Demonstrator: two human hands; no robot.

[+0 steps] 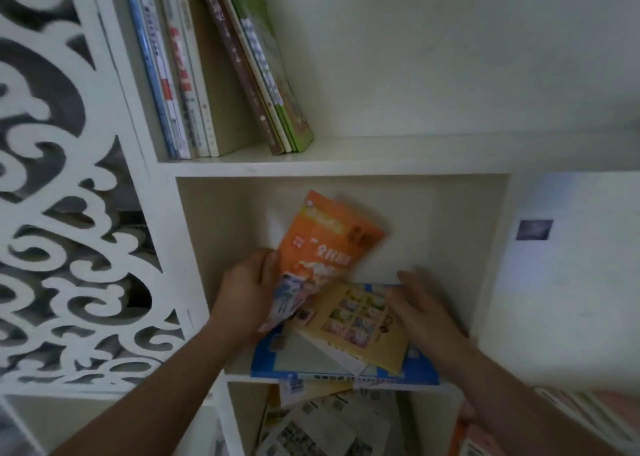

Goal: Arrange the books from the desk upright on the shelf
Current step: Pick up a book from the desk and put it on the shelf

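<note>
1. The orange book [329, 244] is pinched at its lower left edge by the curled fingers and thumb of the left hand [247, 291], and is held tilted up inside the middle cubby [214, 234].
2. The right hand [420, 308] is laid with fingers straight and relaxed on the yellow book [356, 320]; nothing is gripped by it.
3. The step in hand is judged to be the raising of the orange book to stand upright. It would best be swung against the cubby's left wall, spine squared to the floor of the shelf, while the flat pile is kept from sliding by the right hand.
4. A thin, floppy cover is suggested by the bend in the orange book, so support low and near the spine would be wise.
5. In the middle cubby, the yellow book lies flat on a blue book [346, 369], with other thin books between; the blue one juts past the front edge.
6. On the upper shelf [415, 150], two groups of books [221, 74] are stood, the right group leaning.
7. In the lower cubby [426, 417], more books lie slumped.
</note>
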